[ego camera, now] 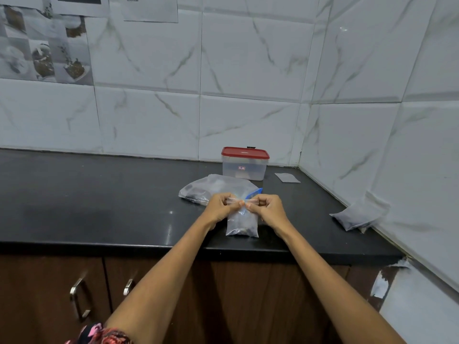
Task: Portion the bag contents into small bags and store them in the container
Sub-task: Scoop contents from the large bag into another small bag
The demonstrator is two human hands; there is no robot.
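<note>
A small clear bag (242, 224) with dark contents hangs upright over the black counter (99, 199) near its front edge. My left hand (219, 207) and my right hand (267, 208) both pinch its zip strip at the top, thumbs and fingertips meeting at the middle. Just behind lies the large clear bag (211, 188) with a blue zip edge and dark contents, flat on the counter. A clear container (244, 167) with a red lid on stands farther back by the wall. A filled small bag (357, 216) leans against the right wall.
An empty flat small bag (286, 177) lies to the right of the container. Tiled walls close off the back and right of the counter. Brown cabinet doors with metal handles (79, 301) are below the counter edge.
</note>
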